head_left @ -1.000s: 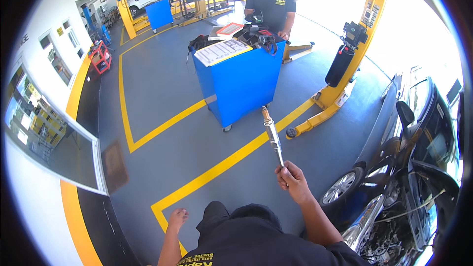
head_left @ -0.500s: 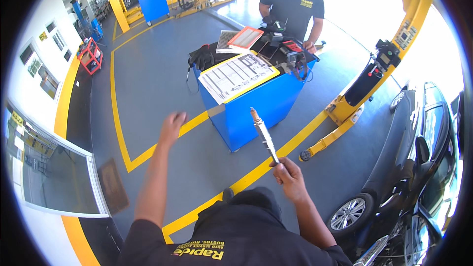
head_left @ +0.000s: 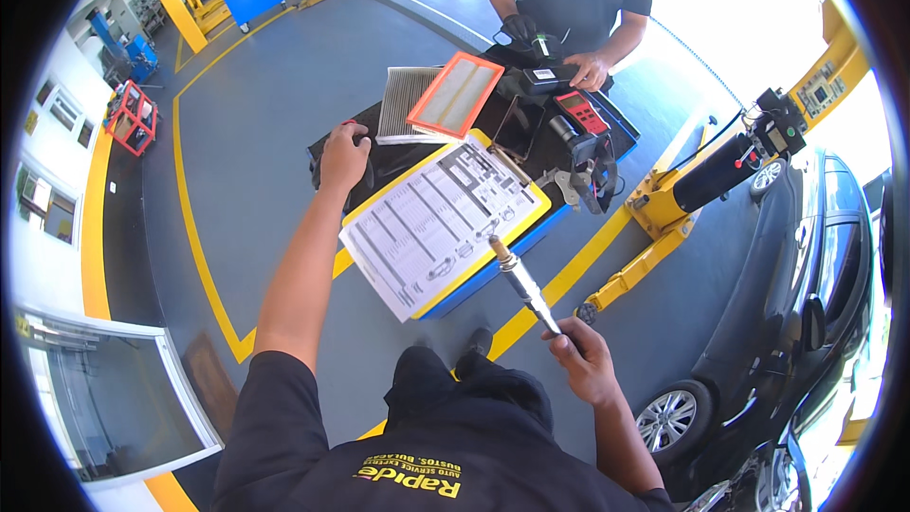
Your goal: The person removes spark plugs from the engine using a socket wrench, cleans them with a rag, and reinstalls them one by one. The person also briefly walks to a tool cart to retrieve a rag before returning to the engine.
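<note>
In my right hand [head_left: 583, 360] is a long silver rod-shaped tool [head_left: 531, 299] with a brownish, copper-coloured tip; my fingers and thumb close round its lower end, and it points up and away to the left. My left hand [head_left: 343, 159] reaches to the cart's left edge, its fingers curled on a black glove [head_left: 364, 173], most of which the hand hides. Between my arms lies a yellow clipboard [head_left: 542, 197] with a printed form [head_left: 417, 228]. Beyond it, an orange-framed air filter [head_left: 457, 95] rests partly over a grey pleated filter [head_left: 403, 104].
A red handheld tester [head_left: 581, 112] and a headlamp-like device with straps [head_left: 599, 180] sit on the cart's right side. Across it stands a person [head_left: 569, 0], one hand gloved. A yellow lift post [head_left: 829, 76] and black car [head_left: 777, 322] are at right.
The cart now appears nearer and larger. My left hand has moved forward onto the glove at its edge. The silver tool stays in my right hand, its tip now over the form's near edge.
</note>
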Demonstrator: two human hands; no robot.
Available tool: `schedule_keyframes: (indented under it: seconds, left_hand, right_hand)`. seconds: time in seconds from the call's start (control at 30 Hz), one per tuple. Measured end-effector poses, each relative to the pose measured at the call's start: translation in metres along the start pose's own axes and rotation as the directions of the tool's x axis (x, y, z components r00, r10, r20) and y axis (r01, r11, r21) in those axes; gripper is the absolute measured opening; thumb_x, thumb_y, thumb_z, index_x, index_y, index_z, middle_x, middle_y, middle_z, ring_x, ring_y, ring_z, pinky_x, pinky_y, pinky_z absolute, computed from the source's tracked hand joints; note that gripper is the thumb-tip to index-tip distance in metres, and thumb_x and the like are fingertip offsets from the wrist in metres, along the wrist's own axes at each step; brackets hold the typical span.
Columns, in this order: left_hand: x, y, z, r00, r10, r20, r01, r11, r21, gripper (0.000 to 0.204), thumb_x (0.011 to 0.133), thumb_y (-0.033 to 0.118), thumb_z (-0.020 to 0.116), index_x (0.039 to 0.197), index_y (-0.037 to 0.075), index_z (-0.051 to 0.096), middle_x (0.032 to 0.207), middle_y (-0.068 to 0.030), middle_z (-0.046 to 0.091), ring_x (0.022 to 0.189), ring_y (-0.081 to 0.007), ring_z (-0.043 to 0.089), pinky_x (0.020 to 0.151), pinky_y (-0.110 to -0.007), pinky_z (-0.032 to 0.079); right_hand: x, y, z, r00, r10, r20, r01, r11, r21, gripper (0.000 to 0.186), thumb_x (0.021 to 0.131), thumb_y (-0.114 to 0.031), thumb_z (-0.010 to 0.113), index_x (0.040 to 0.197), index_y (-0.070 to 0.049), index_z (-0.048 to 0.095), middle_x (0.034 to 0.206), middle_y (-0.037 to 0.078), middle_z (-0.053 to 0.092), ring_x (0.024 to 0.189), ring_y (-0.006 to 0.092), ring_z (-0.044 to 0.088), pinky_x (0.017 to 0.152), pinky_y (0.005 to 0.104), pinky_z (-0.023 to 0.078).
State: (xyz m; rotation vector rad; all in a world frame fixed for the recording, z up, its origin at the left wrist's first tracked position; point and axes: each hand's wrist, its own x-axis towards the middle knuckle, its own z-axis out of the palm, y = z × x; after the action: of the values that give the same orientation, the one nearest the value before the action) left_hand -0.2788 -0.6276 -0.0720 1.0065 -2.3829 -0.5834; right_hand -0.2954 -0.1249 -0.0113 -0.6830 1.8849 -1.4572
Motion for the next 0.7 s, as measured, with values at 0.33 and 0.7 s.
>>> schedule_keyframes:
  seconds: [0.33,0.7]
  left_hand:
    - [0.019,-0.022,0.002,0.990,-0.034,0.139,-0.003,0.966,0.258,0.037,0.087,0.029,0.074,0.118,0.010,0.064,0.126,-0.0125,0.059,0.119,-0.0360,0.058,0.097,-0.047,0.050]
    - [0.121,0.220,0.108,0.607,0.630,0.484,-0.760,0.637,0.125,0.021,0.091,0.015,0.063,0.111,0.011,0.071,0.123,-0.0055,0.064,0.126,-0.0269,0.055,0.107,-0.053,0.041]
  right_hand:
    - [0.044,-0.013,0.032,0.974,0.133,-0.184,-0.097,0.976,0.193,0.033,0.104,-0.035,0.060,0.106,-0.002,0.066,0.071,-0.004,0.050,0.066,0.0061,0.043,0.062,0.0237,0.036]
    - [0.051,-0.028,0.015,0.935,0.129,-0.330,-0.070,0.980,0.186,0.035,0.104,-0.035,0.060,0.103,-0.001,0.066,0.071,-0.003,0.052,0.066,0.0065,0.044,0.062,0.0244,0.038]
